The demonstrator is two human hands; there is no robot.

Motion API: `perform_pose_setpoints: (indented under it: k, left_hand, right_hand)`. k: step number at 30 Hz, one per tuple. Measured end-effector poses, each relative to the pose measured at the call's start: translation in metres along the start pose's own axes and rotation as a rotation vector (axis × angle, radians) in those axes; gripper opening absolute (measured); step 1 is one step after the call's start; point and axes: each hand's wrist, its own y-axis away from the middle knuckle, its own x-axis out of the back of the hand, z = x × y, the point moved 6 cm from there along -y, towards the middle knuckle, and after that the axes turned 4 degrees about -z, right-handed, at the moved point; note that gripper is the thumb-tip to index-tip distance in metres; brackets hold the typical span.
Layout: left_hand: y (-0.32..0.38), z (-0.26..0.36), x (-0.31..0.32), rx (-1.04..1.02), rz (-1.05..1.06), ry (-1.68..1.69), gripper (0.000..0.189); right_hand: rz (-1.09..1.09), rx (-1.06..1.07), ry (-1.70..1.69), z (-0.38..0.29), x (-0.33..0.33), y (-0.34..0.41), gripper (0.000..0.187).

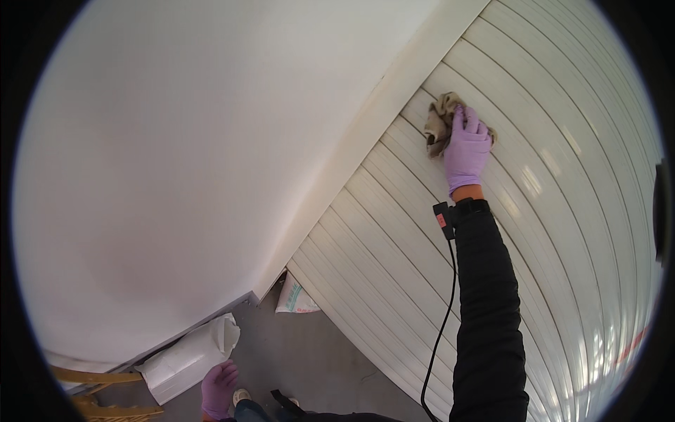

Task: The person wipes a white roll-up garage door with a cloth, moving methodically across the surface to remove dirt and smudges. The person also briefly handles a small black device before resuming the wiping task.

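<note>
My right hand [467, 147], in a purple glove, presses a crumpled grey-brown cloth [439, 126] flat against a white slatted panel [401, 211]. The cloth bunches out past the fingers on both sides. Dark grooves run between the slats. On the right wrist a black strap holds a small black device [443, 220] with a cable hanging from it. My left hand [219, 389], gloved in purple too, hangs low at the bottom with its fingers loosely curled, and no object shows in it.
A smooth white wall [184, 158] fills the left side and meets the panel at a pale edge strip [337, 174]. On the grey floor [316, 348] lie a white wrapped package [184, 364] and a white printed bag [295, 296]. Yellow-brown slatted pieces [116, 411] stand lower left.
</note>
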Motion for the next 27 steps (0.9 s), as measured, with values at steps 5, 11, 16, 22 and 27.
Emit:
perform_pose_setpoints:
  k: [5,11,16,22,27]
  left_hand:
    - [0.007,-0.02,0.018,0.02,0.005,0.002,0.044]
    - [0.021,-0.043,0.082,0.068,0.27,0.024,0.04]
    - [0.033,-0.074,0.129,0.09,0.352,0.06,0.039]
    - [0.022,-0.109,0.128,0.152,0.095,0.177,0.043]
    - [0.026,-0.103,0.123,0.144,0.034,0.22,0.044]
  right_hand:
    - [-0.105,0.306,-0.3,-0.14,-0.076,0.129,0.057]
    - [-0.231,0.386,-0.319,-0.255,-0.146,0.276,0.071]
    - [-0.371,0.542,-0.393,-0.323,-0.179,0.383,0.065]
    - [-0.628,0.692,-0.427,-0.386,-0.213,0.505,0.056]
    - [-0.815,0.884,-0.38,-0.375,-0.209,0.532,0.045]
